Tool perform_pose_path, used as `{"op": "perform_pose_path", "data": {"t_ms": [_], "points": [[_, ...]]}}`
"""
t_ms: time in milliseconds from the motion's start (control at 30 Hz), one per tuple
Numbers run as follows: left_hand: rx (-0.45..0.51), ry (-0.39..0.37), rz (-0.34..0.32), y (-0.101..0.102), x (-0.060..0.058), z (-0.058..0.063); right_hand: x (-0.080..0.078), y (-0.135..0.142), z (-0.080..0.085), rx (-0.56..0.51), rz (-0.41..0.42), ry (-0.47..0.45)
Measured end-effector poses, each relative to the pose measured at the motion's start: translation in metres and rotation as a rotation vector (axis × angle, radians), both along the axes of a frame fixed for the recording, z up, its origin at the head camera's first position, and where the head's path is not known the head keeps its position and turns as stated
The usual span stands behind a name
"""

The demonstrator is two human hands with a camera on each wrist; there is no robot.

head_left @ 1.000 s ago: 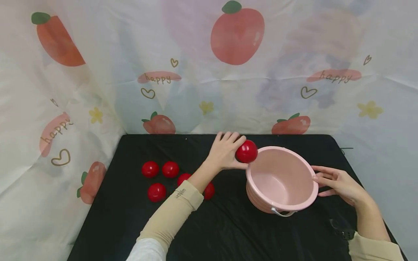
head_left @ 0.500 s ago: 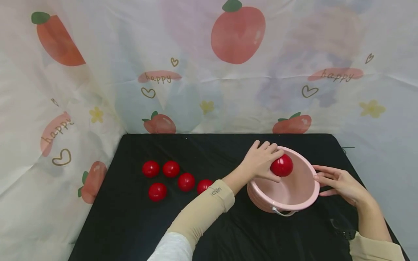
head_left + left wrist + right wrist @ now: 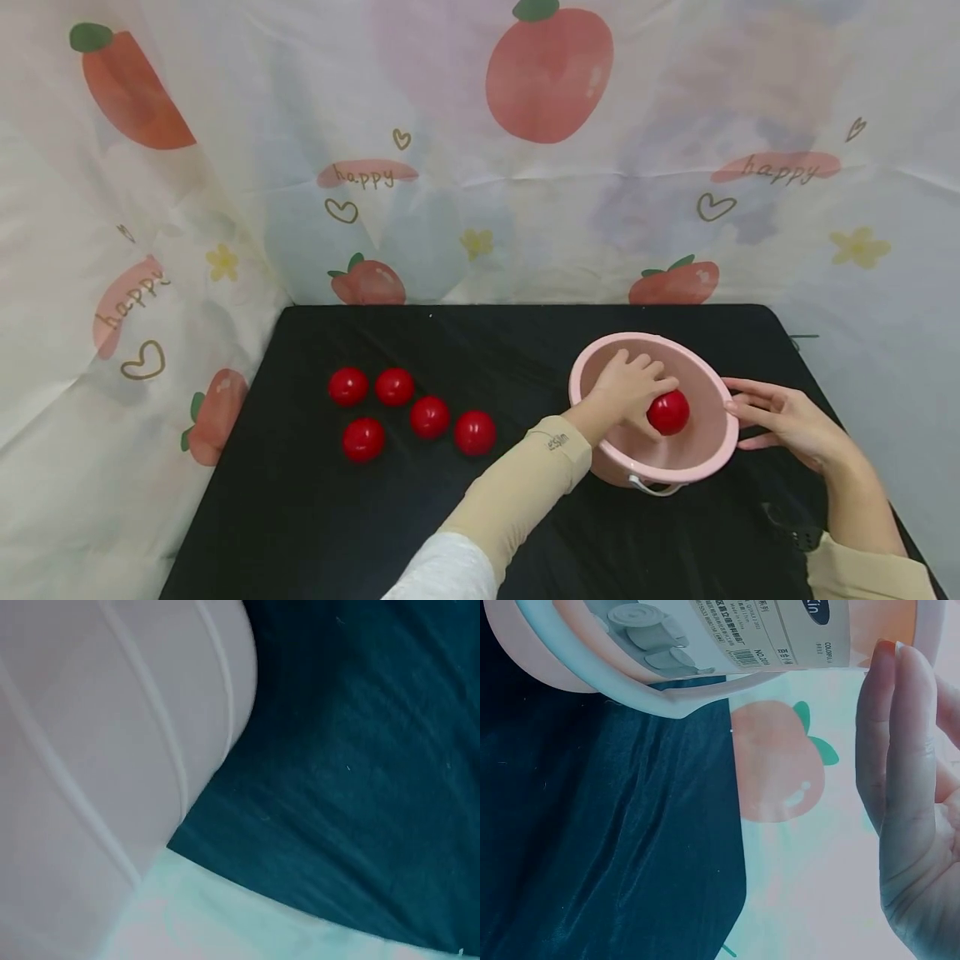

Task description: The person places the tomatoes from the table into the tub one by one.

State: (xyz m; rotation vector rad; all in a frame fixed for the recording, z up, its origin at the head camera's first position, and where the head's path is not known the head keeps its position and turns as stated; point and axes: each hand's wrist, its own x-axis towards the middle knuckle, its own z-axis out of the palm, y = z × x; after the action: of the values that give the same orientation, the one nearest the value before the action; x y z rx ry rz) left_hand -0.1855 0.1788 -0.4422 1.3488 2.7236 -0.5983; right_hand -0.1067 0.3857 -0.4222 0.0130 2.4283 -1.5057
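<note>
A pink bucket (image 3: 651, 482) with a pale handle stands at the right of the black table, its mouth tipped toward the head camera. My left hand (image 3: 628, 392) is inside its mouth and grips a shiny red ball (image 3: 668, 412). The bucket's ridged outer wall (image 3: 112, 765) fills the left of the left wrist view, where the hand itself is hidden. On the far side, my right hand (image 3: 787, 421) touches the bucket's rim with its fingertips, fingers mostly straight. The right wrist view shows these fingers (image 3: 909, 742) against the bucket's labelled side (image 3: 780, 637).
Several more red balls lie grouped on the left half of the black table (image 3: 300, 517): one ball (image 3: 475, 433) is nearest the bucket. A printed curtain (image 3: 450, 108) hangs behind and along the left side. A dark strap-like object (image 3: 791, 532) shows by the right wrist.
My left hand has carried the red ball rightward over the near-left rim and down into the bucket. My right hand has stayed at the rim.
</note>
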Motion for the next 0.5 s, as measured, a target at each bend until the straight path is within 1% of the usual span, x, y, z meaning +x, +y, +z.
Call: {"op": "perform_pose_path", "data": {"t_ms": [67, 233, 333, 400, 433, 500], "points": [[-0.048, -0.006, 0.026, 0.004, 0.001, -0.003, 0.0, 0.0, 0.0, -0.004, 0.003, 0.005], [-0.163, -0.007, 0.089, 0.01, 0.006, -0.009, 0.0, 0.001, 0.001, -0.01, 0.001, -0.016], [-0.245, 0.0, 0.126, 0.011, 0.009, -0.011, 0.0, 0.001, 0.002, -0.017, -0.001, -0.018], [-0.3, -0.012, 0.154, 0.013, 0.011, -0.011, 0.0, 0.001, 0.002, -0.024, 0.001, -0.017], [-0.329, -0.017, 0.166, 0.014, 0.011, -0.013, 0.0, 0.002, 0.002, -0.027, 0.003, -0.016], [-0.378, -0.035, 0.184, 0.02, 0.007, -0.022, 0.0, 0.001, 0.002, -0.031, 0.005, -0.014]]}}
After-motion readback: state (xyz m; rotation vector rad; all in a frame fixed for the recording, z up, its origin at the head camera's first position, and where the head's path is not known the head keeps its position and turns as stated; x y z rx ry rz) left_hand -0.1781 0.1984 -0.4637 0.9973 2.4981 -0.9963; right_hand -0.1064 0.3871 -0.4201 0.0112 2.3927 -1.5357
